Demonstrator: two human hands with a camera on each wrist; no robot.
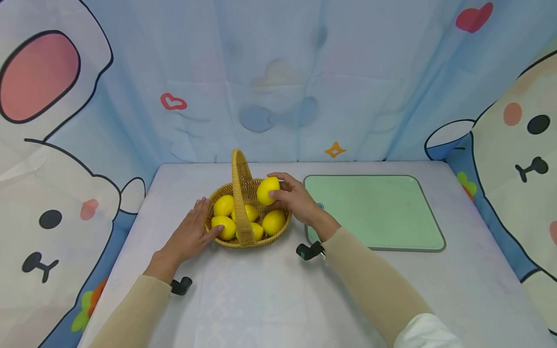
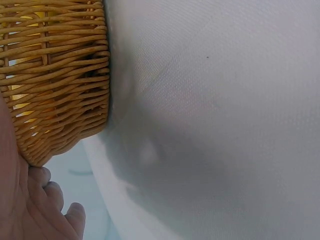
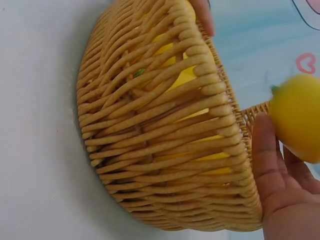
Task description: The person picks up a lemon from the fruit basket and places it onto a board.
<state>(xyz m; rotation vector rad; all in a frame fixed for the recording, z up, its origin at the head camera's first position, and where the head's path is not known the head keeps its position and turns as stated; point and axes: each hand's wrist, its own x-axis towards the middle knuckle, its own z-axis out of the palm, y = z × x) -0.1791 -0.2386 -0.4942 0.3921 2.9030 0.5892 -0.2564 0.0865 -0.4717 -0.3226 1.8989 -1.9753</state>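
Observation:
A yellow wicker basket (image 1: 242, 244) with a tall handle stands on the table, several yellow lemons (image 1: 274, 223) inside it. My left hand (image 1: 188, 237) lies against the basket's left side, fingers straight along the outside and thumb reaching over the rim beside a lemon. In the left wrist view its fingertips show past the woven wall. Between thumb and fingers, my right hand (image 1: 296, 198) pinches one lemon (image 1: 267, 191) above the basket's right rim, right of the handle. The right wrist view shows this lemon (image 3: 300, 117) with a small green tip.
A light green cutting board (image 1: 374, 212) with a grey edge lies flat to the right of the basket. The white-covered table (image 1: 261, 299) meets a blue patterned curtain (image 1: 370, 96) at the back, and printed cartoon cloth hangs at both sides.

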